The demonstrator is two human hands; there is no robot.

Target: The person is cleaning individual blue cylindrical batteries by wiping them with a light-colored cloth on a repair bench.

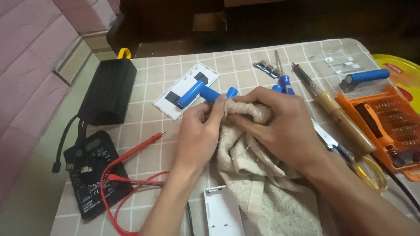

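Two bare hands meeting over a checked tablecloth (245, 59), seen from above. Left hand (199, 135) with fingers curled round a blue cylindrical battery (212, 95), pinched at thumb and fingertips, one end poking out up-left toward a second blue battery (190, 94). Right hand (280, 126) clenched on a bunched beige towel (253, 175), pressing the cloth against the held battery; rest of the towel trailing down toward the near table edge. Second battery lying tilted on a white card with black patches (168, 105), just beside the held one. Far left, a black box (109, 89) and a black multimeter (94, 170) with red probe leads (138, 148). Right of the hands, a wooden-handled soldering iron (337, 113), an orange screwdriver bit case (389, 126), another blue battery (367, 76) resting above it. White plastic casing (221, 212) at the bottom edge.
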